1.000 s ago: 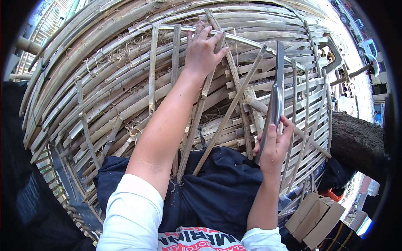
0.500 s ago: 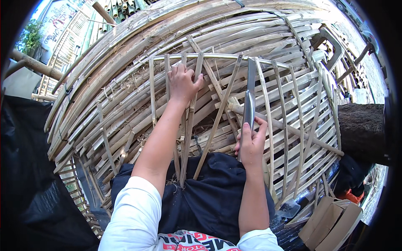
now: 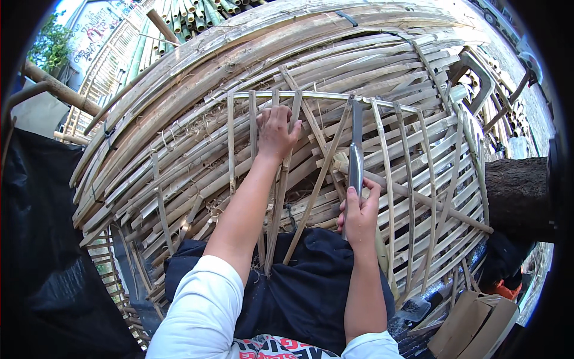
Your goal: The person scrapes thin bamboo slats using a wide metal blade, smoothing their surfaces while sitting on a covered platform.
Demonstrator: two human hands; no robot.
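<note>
My left hand is closed around a narrow bamboo slat, just below a thin crosspiece. More upright slats stand on either side, and their tops meet that crosspiece. My right hand grips the lower end of a long metal knife, held upright with its flat upper part pointing away from me. The knife's tip lies close to the crosspiece, next to a slanted slat; whether they touch, I cannot tell. The lower ends of several slats rest against the dark cloth over my lap.
A big stack of split bamboo strips curves behind the slats. A wooden pole slopes across the right side, toward a thick log. A cardboard box sits at the lower right, and black sheeting hangs at the left.
The whole view has shifted slightly, so the slats and stack appear a little lower and further right. Both hands keep their holds on the slat and the knife.
</note>
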